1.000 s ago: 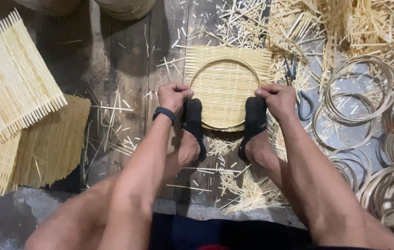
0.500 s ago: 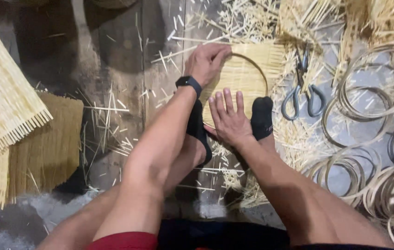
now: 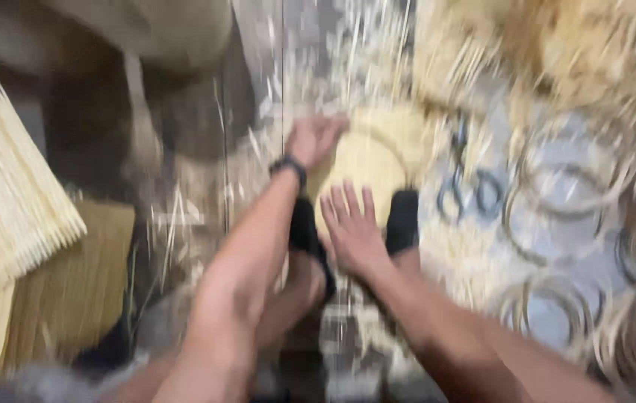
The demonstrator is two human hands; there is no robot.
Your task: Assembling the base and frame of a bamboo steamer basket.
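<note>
The picture is heavily blurred by motion. A pale woven bamboo mat with a round hoop on it [image 3: 378, 153] lies on the floor ahead, pinned at its near edge by my two feet in black sandals [image 3: 401, 221]. My left hand [image 3: 315, 138], a dark band on its wrist, rests on the mat's far left edge. My right hand [image 3: 349, 227] lies flat with fingers spread on the mat's near part, between my feet. Neither hand holds a tool.
Scissors [image 3: 467, 186] lie just right of the mat. Several bamboo rings [image 3: 557, 186] cover the floor on the right. Stacked woven mats [image 3: 12, 201] sit at the left. Bamboo splinters [image 3: 348, 52] and strip bundles are scattered behind.
My hands left the mat's near corners: the left went to the far edge, the right opened flat between my feet. The camera has moved closer and blurred.
</note>
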